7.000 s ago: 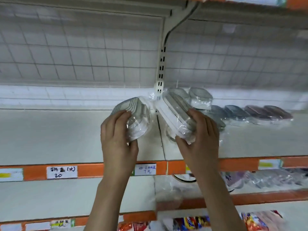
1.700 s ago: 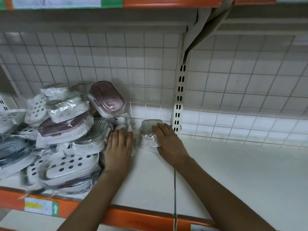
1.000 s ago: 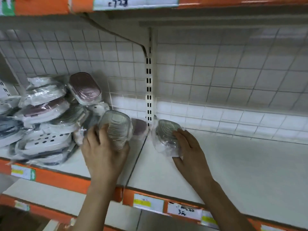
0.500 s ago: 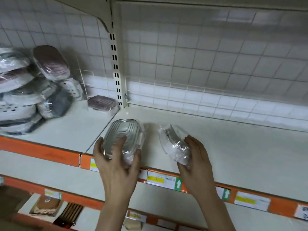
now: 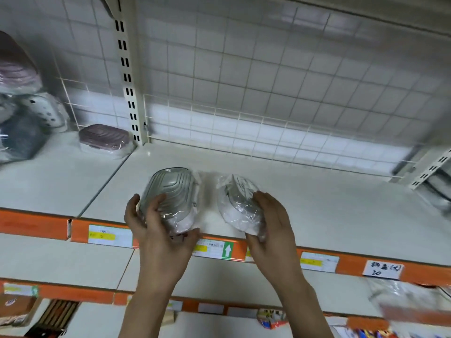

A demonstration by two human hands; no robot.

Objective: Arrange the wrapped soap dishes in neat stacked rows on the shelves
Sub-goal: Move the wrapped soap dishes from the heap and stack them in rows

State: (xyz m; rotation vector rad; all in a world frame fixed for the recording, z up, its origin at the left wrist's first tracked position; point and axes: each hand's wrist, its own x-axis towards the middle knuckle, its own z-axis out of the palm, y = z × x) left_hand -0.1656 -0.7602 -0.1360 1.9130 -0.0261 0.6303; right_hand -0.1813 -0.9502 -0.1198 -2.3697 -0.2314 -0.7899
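My left hand grips a grey wrapped soap dish, lid facing up, over the front edge of the white shelf. My right hand grips a second wrapped soap dish, tilted on its side, just to the right of the first. A pink wrapped soap dish lies flat at the back of the left shelf bay beside the slotted upright. At the far left edge stands a loose pile of wrapped soap dishes.
A wire grid back panel closes the shelf behind. Orange price rails with labels run along the shelf fronts. Lower shelves hold packaged goods at right and left. More wrapped items show at the far right edge.
Both hands have carried the two wrapped dishes rightward, away from the pile at left, to the front of the bare shelf bay. The view has panned right with them.
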